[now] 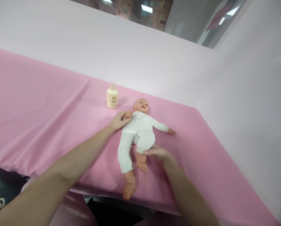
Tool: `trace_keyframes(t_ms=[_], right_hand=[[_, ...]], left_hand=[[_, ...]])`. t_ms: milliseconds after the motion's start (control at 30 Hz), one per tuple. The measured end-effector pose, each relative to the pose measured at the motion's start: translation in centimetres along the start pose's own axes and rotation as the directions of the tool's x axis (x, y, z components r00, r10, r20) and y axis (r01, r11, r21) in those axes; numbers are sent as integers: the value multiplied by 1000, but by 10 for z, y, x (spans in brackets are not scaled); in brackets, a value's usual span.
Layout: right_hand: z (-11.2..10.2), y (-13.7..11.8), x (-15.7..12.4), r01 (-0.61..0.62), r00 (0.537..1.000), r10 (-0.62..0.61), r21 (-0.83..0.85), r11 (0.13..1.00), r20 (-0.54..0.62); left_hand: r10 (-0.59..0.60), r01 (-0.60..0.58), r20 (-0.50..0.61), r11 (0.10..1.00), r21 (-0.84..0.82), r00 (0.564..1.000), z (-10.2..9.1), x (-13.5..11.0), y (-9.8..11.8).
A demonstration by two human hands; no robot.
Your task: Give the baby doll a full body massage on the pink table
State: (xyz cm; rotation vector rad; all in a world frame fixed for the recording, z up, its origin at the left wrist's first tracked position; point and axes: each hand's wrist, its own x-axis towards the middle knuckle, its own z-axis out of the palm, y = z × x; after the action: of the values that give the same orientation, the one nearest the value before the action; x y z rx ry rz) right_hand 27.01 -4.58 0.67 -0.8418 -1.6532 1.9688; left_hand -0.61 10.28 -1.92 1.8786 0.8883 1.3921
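A baby doll (138, 124) with a white cloth body lies on its back on the pink-covered table, head toward the wall. My left hand (118, 121) is closed around the doll's arm on the left side, close to its small hand (128, 115). With my right hand (157, 152) I grip the doll's leg on the right from its outer side, just below the bent knee (145, 141); some of my fingers are hidden behind it. The doll's other leg (125, 153) lies stretched toward the near edge, and its other arm (161, 126) points out to the right.
A cream-coloured bottle (112, 98) with a pump-like top stands left of the doll's head. The pink cloth (48, 103) is creased on the left. A white wall (84, 50) borders the table behind and on the right, with a window (159, 18) above.
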Motion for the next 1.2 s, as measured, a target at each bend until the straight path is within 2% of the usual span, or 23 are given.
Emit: trace_keyframes(t_ms=[267,633,800,1200], right_hand=[[3,-4,-1,-36,998,37,15,999,-50],[6,-12,1,-42,999,42,-39,998,-6],[7,-14,1,-81,996,82,-55,995,16],[2,-4,0,-27,1000,27,-15,1000,1]], left_hand=[[22,-23,4,999,39,1000,0,0,1],[-20,21,-13,996,82,1000,-2,1,-1],[-31,32,-27,997,73,999,-1,0,-3],[1,-1,-11,997,72,1000,-2,1,1]])
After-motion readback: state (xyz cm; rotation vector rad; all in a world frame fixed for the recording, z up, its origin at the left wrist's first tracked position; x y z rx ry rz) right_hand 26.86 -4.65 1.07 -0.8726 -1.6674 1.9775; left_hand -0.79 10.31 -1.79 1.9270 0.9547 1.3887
